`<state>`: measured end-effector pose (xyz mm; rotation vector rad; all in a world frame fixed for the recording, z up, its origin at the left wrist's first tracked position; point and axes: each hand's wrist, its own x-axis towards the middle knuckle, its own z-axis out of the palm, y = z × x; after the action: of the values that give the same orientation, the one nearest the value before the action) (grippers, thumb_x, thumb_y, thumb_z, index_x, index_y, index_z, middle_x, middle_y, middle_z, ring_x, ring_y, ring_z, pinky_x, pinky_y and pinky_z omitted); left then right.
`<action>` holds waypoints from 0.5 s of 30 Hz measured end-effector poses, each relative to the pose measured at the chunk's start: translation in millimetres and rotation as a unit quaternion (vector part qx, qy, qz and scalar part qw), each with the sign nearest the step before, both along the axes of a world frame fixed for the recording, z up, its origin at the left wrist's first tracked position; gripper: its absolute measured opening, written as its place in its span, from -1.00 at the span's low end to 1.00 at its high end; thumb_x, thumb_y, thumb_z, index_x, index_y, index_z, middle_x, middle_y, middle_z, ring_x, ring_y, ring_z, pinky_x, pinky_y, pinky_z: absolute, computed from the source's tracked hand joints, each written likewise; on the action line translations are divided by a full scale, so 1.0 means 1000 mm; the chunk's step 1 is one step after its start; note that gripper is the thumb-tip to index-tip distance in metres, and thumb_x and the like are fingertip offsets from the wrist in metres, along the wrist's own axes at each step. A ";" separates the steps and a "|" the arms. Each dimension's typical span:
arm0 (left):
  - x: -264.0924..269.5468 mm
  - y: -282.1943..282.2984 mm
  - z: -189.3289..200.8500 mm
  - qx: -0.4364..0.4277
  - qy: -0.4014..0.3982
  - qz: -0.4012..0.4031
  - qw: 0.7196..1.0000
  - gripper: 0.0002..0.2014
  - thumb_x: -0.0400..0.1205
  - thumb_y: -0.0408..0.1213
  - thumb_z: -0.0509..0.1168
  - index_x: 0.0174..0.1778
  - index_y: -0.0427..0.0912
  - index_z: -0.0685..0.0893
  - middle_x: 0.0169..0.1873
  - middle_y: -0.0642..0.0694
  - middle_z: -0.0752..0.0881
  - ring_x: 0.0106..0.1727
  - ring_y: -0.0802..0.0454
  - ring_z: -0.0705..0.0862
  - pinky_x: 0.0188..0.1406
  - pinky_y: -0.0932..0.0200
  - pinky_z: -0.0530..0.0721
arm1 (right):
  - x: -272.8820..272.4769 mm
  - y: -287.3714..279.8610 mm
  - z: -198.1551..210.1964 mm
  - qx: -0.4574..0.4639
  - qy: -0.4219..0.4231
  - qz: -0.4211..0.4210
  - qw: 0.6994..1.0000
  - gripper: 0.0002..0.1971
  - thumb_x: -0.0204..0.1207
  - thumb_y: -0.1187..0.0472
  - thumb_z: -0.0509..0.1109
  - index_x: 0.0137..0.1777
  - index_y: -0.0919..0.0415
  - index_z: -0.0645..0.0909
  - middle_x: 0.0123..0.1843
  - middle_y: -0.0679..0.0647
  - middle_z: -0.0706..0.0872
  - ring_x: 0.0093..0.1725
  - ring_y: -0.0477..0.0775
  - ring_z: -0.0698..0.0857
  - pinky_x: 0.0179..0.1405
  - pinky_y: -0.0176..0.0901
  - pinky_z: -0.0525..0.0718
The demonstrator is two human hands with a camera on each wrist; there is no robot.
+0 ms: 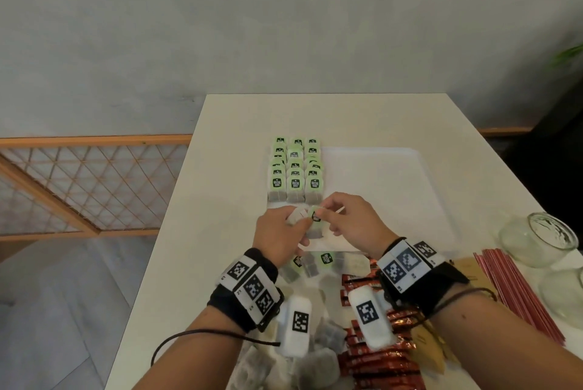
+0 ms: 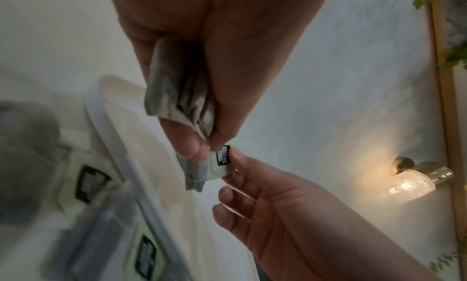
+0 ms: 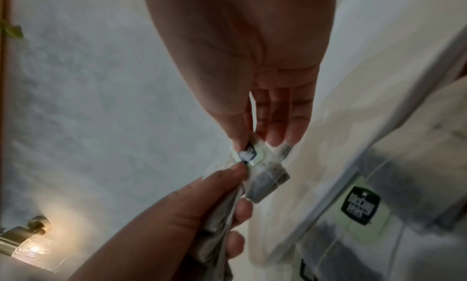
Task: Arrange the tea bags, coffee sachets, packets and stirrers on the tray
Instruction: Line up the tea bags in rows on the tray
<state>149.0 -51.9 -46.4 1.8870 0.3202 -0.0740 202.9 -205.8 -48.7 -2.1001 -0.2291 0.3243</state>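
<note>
Over the near edge of the white tray (image 1: 394, 187), my left hand (image 1: 293, 227) grips a small bundle of grey tea bags (image 2: 182, 97). My right hand (image 1: 325, 211) pinches the green tag (image 3: 248, 152) of one tea bag (image 3: 265, 182) at the end of that bundle, between thumb and fingertips. Three neat columns of green-tagged tea bags (image 1: 295, 168) fill the tray's left side. Loose tea bags (image 1: 315, 263) lie on the table below my hands. Red coffee sachets (image 1: 372, 361) are heaped near my right forearm, with red stirrers (image 1: 517, 291) and brown packets (image 1: 463, 266) further right.
Two glass jars (image 1: 542, 239) stand at the table's right edge, behind the stirrers. The tray's middle and right side hold nothing. A wooden lattice railing (image 1: 94, 181) runs to the left of the table, and a grey wall rises behind it.
</note>
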 end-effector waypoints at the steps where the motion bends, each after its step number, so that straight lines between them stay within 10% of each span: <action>1: 0.001 0.008 -0.002 -0.004 0.008 0.008 1.000 -0.90 0.64 -0.23 0.37 -0.11 -0.14 0.78 -0.46 -0.15 0.75 -0.60 0.13 0.67 -0.70 0.31 0.53 | 0.002 0.005 -0.003 0.004 0.011 0.007 1.000 -0.89 0.58 0.16 0.45 -0.07 0.21 0.70 -0.24 -0.01 0.71 -0.33 -0.03 0.68 -0.23 -0.16 0.74; 6: 0.008 0.056 -0.008 -0.103 0.039 0.083 0.990 -0.80 0.64 -0.08 0.39 -0.09 -0.15 0.77 -0.31 -0.15 0.81 -0.43 -0.06 0.74 -0.32 -0.16 0.71 | 0.021 0.037 -0.023 -0.006 0.032 0.020 0.999 -0.96 0.55 0.26 0.47 -0.09 0.22 0.70 -0.35 -0.01 0.70 -0.38 -0.03 0.69 -0.31 -0.27 0.71; 15: 0.018 0.098 -0.014 -0.143 0.062 0.105 0.982 -0.82 0.69 -0.12 0.31 0.06 -0.12 0.72 -0.26 -0.07 0.81 -0.54 0.03 0.65 -0.66 0.27 0.46 | 0.055 0.082 -0.033 -0.029 -0.062 0.003 0.998 -0.91 0.53 0.29 0.50 0.00 0.23 0.77 -0.32 -0.18 0.66 -0.33 -0.23 0.60 -0.22 -0.48 0.57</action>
<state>166.7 46.3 -60.2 1.5583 0.5632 -0.0901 257.8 -124.0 -81.4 -2.1807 -0.3028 0.2074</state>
